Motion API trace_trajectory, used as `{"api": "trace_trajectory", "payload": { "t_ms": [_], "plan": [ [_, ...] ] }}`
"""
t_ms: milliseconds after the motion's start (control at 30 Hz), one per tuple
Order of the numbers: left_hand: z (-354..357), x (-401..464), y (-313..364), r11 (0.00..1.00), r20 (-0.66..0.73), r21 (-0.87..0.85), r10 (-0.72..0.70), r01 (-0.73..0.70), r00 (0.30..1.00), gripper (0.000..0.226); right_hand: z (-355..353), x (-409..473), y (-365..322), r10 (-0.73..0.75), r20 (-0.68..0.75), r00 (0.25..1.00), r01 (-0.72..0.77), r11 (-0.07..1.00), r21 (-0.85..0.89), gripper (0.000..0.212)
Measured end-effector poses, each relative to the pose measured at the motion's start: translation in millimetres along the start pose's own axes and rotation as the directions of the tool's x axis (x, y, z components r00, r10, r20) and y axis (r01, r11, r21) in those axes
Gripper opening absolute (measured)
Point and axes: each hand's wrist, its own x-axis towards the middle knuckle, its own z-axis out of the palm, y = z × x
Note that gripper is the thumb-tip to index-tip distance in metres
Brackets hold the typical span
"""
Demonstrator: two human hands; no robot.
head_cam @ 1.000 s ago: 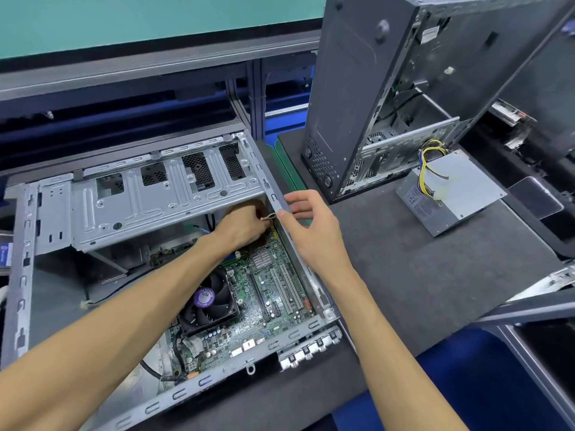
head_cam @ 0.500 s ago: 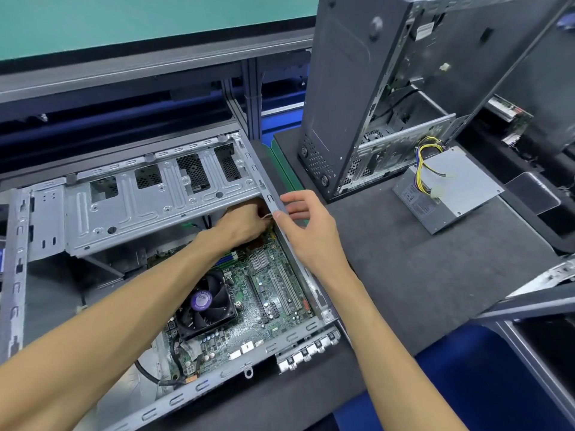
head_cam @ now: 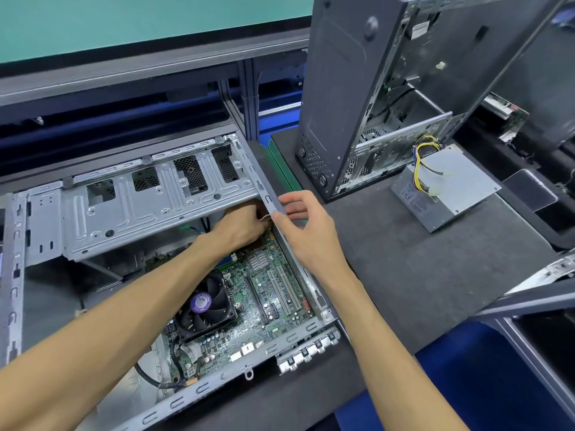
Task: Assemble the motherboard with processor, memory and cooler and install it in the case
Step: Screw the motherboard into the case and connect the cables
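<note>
A person leans over an open case (head_cam: 289, 231) lying flat on a dark mat (head_cam: 420, 275), where the motherboard (head_cam: 264, 300) with its black cooler (head_cam: 205, 306) already sits. The left hand (head_cam: 239, 228) reaches under the metal drive cage (head_cam: 149, 206), fingers curled around a thin pale wire (head_cam: 264, 217) at the board's far corner. The right hand (head_cam: 308, 234) rests on the case's side rail, fingers loosely bent, thumb close to the left hand. Behind, 1 upright case (head_cam: 342, 88) stands beside 1 power supply (head_cam: 451, 188).
</note>
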Motion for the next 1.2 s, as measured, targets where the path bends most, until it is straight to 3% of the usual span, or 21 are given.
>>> {"api": "trace_trajectory", "payload": {
  "t_ms": [367,600,900,1200],
  "plan": [
    [0,2,-2,1.0,-0.008,0.022,0.007,-0.007,1.0,0.029,0,1,1,-0.001,0.001,1.0,0.001,1.0,-0.007,0.021],
    [-1,11,-5,0.996,0.069,0.087,-0.025,0.019,0.997,0.039,0,1,0,-0.008,-0.002,1.0,0.008,1.0,-0.007,0.021],
    [6,14,-11,1.0,0.007,-0.002,0.006,-0.006,1.0,0.034,0,1,1,-0.005,0.0,1.0,0.005,1.0,-0.003,0.021],
    [6,3,-8,0.998,-0.028,0.066,-0.001,0.003,1.0,0.033,1,1,1,-0.001,-0.003,1.0,0.001,1.0,0.006,0.021]
  ]
}}
